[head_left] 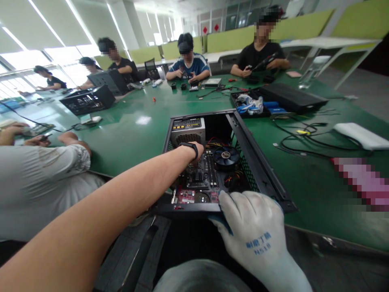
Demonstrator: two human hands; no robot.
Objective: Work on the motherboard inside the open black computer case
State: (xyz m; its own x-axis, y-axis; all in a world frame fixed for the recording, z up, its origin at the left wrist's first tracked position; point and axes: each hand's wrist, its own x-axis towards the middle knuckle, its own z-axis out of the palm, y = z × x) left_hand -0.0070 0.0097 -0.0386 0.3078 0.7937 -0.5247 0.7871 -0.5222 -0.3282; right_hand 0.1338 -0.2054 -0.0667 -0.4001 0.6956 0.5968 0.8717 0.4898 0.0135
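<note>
Clamped on the computer case at its near rim, your right hand steadies it on the table. Inside, your left hand's grip can't be told; motherboard work seems underway, likely needing steadiness next

1 white glove (blue lettering), right hand; 1 black band, left wrist.

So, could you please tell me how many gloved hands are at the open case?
1: the right hand, holding the near edge of the case. The left hand, inside it, is bare as far as it shows; its fingertips are hidden.
</note>
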